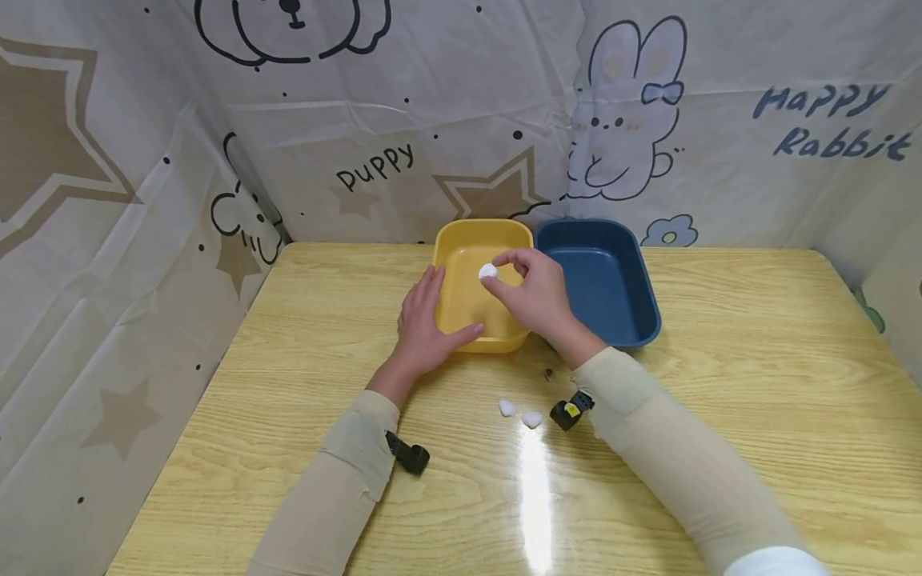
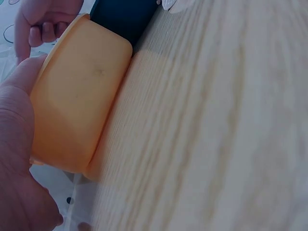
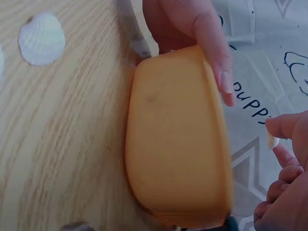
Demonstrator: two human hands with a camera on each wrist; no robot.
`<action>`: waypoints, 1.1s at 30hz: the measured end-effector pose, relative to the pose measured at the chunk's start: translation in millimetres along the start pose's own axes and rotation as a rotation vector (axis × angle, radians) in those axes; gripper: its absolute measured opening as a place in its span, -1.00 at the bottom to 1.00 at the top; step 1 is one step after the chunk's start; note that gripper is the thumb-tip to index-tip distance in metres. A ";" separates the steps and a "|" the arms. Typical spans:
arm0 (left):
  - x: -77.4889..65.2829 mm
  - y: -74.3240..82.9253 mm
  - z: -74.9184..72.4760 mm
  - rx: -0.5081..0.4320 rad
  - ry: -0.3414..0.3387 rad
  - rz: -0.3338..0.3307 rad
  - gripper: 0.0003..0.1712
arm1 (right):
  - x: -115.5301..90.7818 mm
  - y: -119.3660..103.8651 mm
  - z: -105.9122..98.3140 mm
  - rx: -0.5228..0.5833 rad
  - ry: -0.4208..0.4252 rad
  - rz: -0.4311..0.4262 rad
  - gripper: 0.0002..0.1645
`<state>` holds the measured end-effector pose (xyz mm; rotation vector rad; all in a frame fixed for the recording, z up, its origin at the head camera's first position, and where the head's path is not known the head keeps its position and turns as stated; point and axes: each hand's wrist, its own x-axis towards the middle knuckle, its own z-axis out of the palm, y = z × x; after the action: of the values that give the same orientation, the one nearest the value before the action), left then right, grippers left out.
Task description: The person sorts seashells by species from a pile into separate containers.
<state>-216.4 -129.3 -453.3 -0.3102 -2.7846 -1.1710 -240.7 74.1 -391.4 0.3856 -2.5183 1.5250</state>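
Note:
A white seashell (image 1: pixel 487 272) is pinched between the thumb and index finger of my right hand (image 1: pixel 536 292), above the yellow bin (image 1: pixel 484 345). In the right wrist view the shell (image 3: pixel 273 140) shows edge-on at the fingertips. My left hand (image 1: pixel 425 328) rests on the bin's near left corner, its fingers along the left side and its thumb across the front rim. Two more white shells (image 1: pixel 507 408) (image 1: pixel 531 419) lie on the table in front of the bin; one ribbed shell (image 3: pixel 42 39) appears large in the right wrist view.
A dark blue bin (image 1: pixel 651 308) stands against the right side of the yellow one. Near my right wrist, a small dark piece (image 1: pixel 549 374) lies on the wooden table (image 1: pixel 756 384). A printed cloth (image 1: pixel 403 104) hangs behind the table and along its left side.

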 end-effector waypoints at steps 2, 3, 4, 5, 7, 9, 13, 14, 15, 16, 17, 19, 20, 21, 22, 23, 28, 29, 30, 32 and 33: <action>0.5 -0.7 0.0 -0.002 0.003 0.003 0.27 | 2.3 2.8 2.8 0.005 0.001 0.011 -0.67; 0.8 -1.1 0.1 -0.003 0.004 0.004 0.27 | 3.4 4.2 4.0 0.005 0.002 0.014 -0.67; 1.1 -1.1 0.0 -0.005 0.006 0.005 0.27 | 4.4 5.2 5.0 0.005 0.002 0.018 -0.68; 1.4 -1.1 -0.1 -0.007 0.007 0.007 0.27 | 5.5 6.2 6.0 0.004 0.001 0.023 -0.68; 2.2 -0.7 -0.3 -0.009 0.011 0.012 0.28 | 7.9 8.3 7.9 -0.002 -0.001 0.030 -0.68; 3.4 0.5 -0.8 -0.010 0.014 0.019 0.28 | 10.8 9.9 9.4 -0.010 0.001 0.039 -0.69; 5.6 2.1 -1.8 -0.001 0.019 0.028 0.27 | 15.8 12.0 11.6 -0.020 0.001 0.070 -0.68; 5.9 2.2 -1.9 0.003 0.019 0.028 0.27 | 16.4 12.4 12.1 -0.023 0.002 0.079 -0.68; 5.9 2.2 -1.9 0.005 0.018 0.026 0.27 | 16.9 12.6 12.7 -0.027 0.002 0.085 -0.68; 5.8 1.8 -1.9 0.007 0.018 0.024 0.27 | 17.1 13.0 13.3 -0.030 0.003 0.091 -0.68; 5.5 1.6 -1.9 0.008 0.017 0.023 0.27 | 17.1 13.1 13.8 -0.033 0.003 0.094 -0.68; 4.8 1.3 -2.0 0.005 0.016 0.019 0.27 | 16.9 13.6 14.9 -0.042 0.008 0.093 -0.68; 4.4 1.1 -1.9 0.004 0.016 0.017 0.27 | 16.7 13.9 15.4 -0.047 0.010 0.092 -0.69; 4.0 1.0 -1.9 0.002 0.016 0.016 0.27 | 16.4 13.9 15.8 -0.050 0.012 0.092 -0.69; 3.6 0.8 -1.9 -0.003 0.016 0.015 0.27 | 16.2 14.3 16.2 -0.052 0.011 0.092 -0.69; 3.3 0.6 -1.8 -0.004 0.017 0.015 0.27 | 15.7 14.3 16.5 -0.054 0.012 0.091 -0.69; 0.9 -0.5 -1.0 -0.005 0.019 0.014 0.27 | 13.6 15.4 18.1 -0.065 0.008 0.097 -0.66; 0.4 -0.8 -0.8 -0.004 0.018 0.015 0.28 | 13.2 15.6 18.5 -0.069 0.008 0.096 -0.65; 0.0 -1.2 -0.6 -0.004 0.017 0.015 0.28 | 12.9 16.2 18.9 -0.073 0.006 0.096 -0.63; -0.2 -0.8 -0.5 -0.002 0.015 0.015 0.28 | 12.7 16.9 18.8 -0.076 0.005 0.095 -0.61; -0.2 -0.7 -0.5 -0.001 0.014 0.016 0.28 | 12.7 17.0 18.6 -0.071 0.004 0.094 -0.60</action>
<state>-216.4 -130.1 -453.5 -0.3217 -2.7642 -1.1671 -258.3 63.4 -410.7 0.2575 -2.6133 1.4607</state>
